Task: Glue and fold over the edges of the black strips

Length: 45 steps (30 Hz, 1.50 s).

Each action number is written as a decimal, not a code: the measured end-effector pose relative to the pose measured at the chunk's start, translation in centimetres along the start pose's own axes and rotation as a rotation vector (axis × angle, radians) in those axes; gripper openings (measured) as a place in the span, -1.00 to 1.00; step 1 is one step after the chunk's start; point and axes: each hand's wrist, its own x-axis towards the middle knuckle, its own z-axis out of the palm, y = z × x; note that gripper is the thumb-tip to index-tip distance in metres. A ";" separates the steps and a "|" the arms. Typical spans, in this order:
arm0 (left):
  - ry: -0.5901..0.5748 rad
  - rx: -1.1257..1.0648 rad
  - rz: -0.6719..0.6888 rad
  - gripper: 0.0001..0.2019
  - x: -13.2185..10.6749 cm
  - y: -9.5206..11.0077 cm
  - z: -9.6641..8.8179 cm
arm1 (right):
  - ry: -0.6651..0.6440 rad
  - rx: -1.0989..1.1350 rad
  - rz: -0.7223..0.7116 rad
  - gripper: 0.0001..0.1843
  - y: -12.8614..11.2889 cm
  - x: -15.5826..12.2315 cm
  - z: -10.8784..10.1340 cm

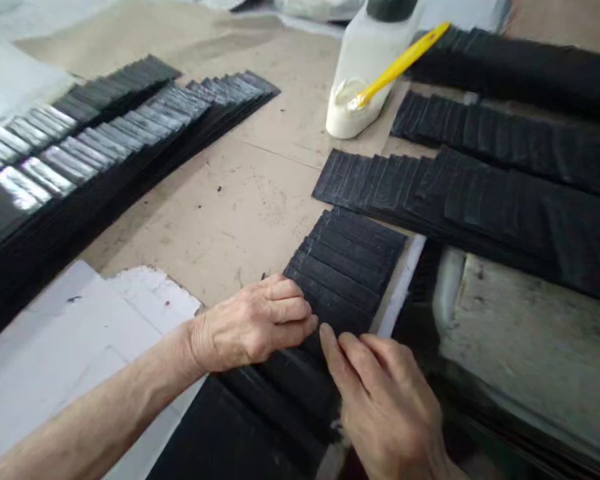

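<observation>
A fanned row of black textured sheets (347, 267) lies in front of me, each overlapping the one before it. My left hand (253, 323) rests on the near part of the row with its fingers curled and pressed down on a sheet's edge. My right hand (385, 400) lies beside it, with thumb and fingers flat on the same sheets. The two hands nearly touch at the fingertips. More black sheets (240, 427) run on under my wrists toward me.
Glossy black sheets (80, 153) are fanned in long rows at the left. Matte black rows (480, 193) fill the right. A white glue container (363, 73) with a yellow-handled brush (405, 60) stands at the back. White paper (70, 347) lies near left.
</observation>
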 end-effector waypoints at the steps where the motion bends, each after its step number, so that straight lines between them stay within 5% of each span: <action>1: -0.006 0.001 0.030 -0.67 0.0 -0.1 0.0 | 0.003 0.001 -0.017 -0.77 0.0 0.0 0.0; 13: -0.020 -0.175 -0.120 -0.64 -0.5 -0.2 0.8 | -0.001 0.175 0.107 -0.77 0.3 -0.3 0.3; 24: -0.016 -0.073 0.023 -0.69 -0.5 -0.6 0.7 | -0.040 0.012 -0.105 -0.73 0.5 -1.0 -0.1; 31: -0.045 0.002 0.055 -0.69 -0.2 -0.5 0.4 | -0.098 0.090 -0.182 -0.66 2.9 -4.3 -0.4; 35: -0.042 0.004 0.057 -0.69 -0.1 -0.4 0.3 | -0.090 0.147 -0.095 -0.71 4.2 -6.0 -1.2; 40: -0.054 -0.009 0.057 -0.69 -0.3 -0.4 0.4 | -0.027 0.085 0.087 -0.79 3.2 -3.9 -2.7; 45: -0.030 -0.039 0.051 -0.68 -0.2 -0.5 0.6 | 0.037 0.195 0.066 -0.76 -0.3 -0.5 -0.6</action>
